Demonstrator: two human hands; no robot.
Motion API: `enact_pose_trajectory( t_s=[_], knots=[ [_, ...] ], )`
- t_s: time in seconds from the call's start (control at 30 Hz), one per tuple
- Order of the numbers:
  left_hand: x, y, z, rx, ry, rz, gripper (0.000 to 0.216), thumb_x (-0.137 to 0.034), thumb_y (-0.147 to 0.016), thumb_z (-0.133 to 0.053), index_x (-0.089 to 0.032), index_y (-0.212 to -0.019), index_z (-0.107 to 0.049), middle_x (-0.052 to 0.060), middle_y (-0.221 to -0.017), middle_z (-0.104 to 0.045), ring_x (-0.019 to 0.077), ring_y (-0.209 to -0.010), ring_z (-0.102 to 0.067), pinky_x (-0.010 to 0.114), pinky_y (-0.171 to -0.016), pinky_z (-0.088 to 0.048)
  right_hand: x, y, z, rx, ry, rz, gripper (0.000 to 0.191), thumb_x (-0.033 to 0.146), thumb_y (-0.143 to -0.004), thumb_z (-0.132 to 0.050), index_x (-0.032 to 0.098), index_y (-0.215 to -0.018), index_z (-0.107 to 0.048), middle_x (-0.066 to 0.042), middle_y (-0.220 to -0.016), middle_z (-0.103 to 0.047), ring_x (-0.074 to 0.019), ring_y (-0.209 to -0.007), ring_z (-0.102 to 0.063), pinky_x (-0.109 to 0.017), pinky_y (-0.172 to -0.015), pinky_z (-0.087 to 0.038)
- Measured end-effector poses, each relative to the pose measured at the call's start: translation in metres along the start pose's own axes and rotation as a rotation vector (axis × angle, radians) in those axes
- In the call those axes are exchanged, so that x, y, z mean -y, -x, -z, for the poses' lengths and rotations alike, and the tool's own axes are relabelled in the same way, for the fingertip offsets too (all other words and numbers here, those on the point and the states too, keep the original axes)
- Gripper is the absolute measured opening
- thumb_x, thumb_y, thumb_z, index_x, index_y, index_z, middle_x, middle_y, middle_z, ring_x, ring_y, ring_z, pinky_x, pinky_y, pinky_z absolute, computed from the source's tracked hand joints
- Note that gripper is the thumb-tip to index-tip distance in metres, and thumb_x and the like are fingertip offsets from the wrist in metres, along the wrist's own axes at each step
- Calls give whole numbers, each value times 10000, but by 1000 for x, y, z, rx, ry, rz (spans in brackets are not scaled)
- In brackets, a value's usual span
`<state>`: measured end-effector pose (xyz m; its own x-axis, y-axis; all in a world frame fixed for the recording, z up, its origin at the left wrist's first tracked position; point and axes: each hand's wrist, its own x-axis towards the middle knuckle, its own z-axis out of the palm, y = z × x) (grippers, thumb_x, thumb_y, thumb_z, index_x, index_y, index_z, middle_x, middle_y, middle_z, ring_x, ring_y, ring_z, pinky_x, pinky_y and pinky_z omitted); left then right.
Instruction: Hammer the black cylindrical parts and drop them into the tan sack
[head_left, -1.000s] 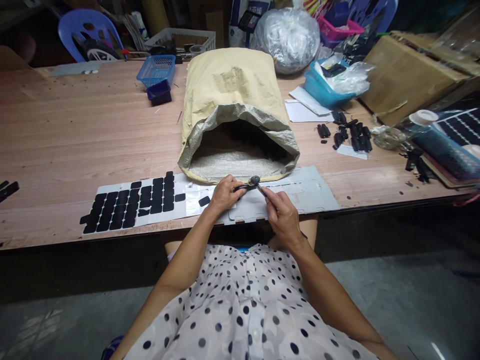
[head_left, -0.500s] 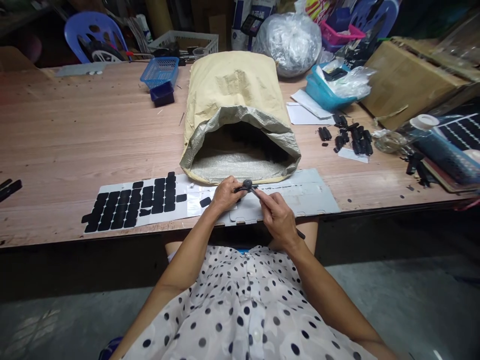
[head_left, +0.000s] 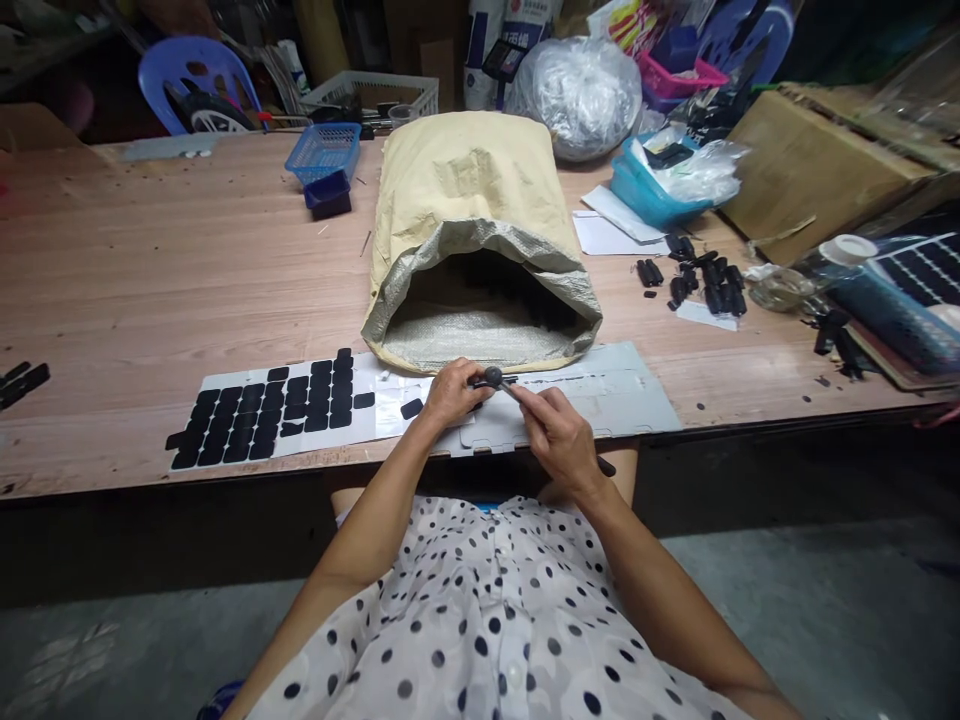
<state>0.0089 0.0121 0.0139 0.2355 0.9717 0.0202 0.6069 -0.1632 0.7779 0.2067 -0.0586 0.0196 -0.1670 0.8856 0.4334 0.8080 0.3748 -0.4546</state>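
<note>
My left hand is closed, pinching a small black piece above the grey board. My right hand is wrapped round a thin-handled tool with a round dark head; the dark handle end sticks out behind the palm. The tool's head is at the black piece by my left fingertips; whether they touch I cannot tell. Just beyond both hands lies a yellow woven sack, its mouth facing me, with dark items inside. Black rounded stickers sit in rows on a white sheet left of my left hand.
On the right are a pile of black parts, a turquoise basket and a cardboard box. Behind the sack is a bulging clear plastic bag. Blue baskets stand at the back left. The table edge runs before my lap.
The view has shifted slightly, so the table appears a little lower. Both hands keep their grips, and the round tool head stays at the left fingertips.
</note>
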Motion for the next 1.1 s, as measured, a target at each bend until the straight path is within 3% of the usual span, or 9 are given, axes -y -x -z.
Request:
enact_pose_trajectory(
  t_s=[0.13, 0.3, 0.47, 0.67, 0.9, 1.1],
  knots=[
    [1, 1, 0, -27, 14, -27, 121, -176, -759, -760, -206, -825, -663, -17, -826, -646, 176, -811, -592, 300, -778, -468, -1, 3, -6, 31, 26, 5, 379, 267, -1025, -460, 323, -1273, -742, -24, -843, -614, -125, -714, -593, -213, -573, -429],
    [1, 2, 1, -15, 25, -26, 105, -161, -751, -744, -200, -812, -668, 0, -867, -666, 185, -846, -609, 310, -817, -480, -8, -4, -6, -56, 16, -53, 399, 289, -1039, -426, 317, -1309, -719, -36, -872, -622, -144, -786, -615, -231, -659, -468],
    [4, 3, 2, -3, 33, -46, 33, -219, -821, -688, -207, -852, -691, 7, -873, -662, 191, -849, -604, 318, -825, -480, -33, -15, -7, -121, 242, -165, 348, 260, -1005, -491, 280, -1223, -761, -50, -868, -606, -156, -750, -533, -265, -648, -379],
    [7, 6, 5, 4, 97, -47, 164, -298, -934, -559, -215, -841, -665, 14, -881, -648, 198, -900, -603, 326, -880, -473, -55, -23, -17, -96, 413, -203, 313, 217, -966, -541, 270, -1169, -772, -72, -855, -573, -204, -821, -435, -314, -696, -276],
    [9, 7, 10, -15, 174, -23, 352, -362, -986, -455, -210, -682, -548, 23, -783, -577, 194, -810, -576, 316, -817, -474, -51, -19, -22, -107, 387, -216, 307, 222, -955, -533, 264, -1149, -766, -71, -886, -568, -206, -833, -410, -318, -712, -255],
    [5, 11, 11, -24, 280, 38, 381, -389, -986, -418, -204, -714, -610, 38, -801, -647, 203, -827, -618, 318, -848, -502, -49, -20, -21, -107, 404, -218, 308, 220, -953, -532, 261, -1148, -766, -73, -879, -574, -209, -827, -412, -320, -704, -254]
  ],
)
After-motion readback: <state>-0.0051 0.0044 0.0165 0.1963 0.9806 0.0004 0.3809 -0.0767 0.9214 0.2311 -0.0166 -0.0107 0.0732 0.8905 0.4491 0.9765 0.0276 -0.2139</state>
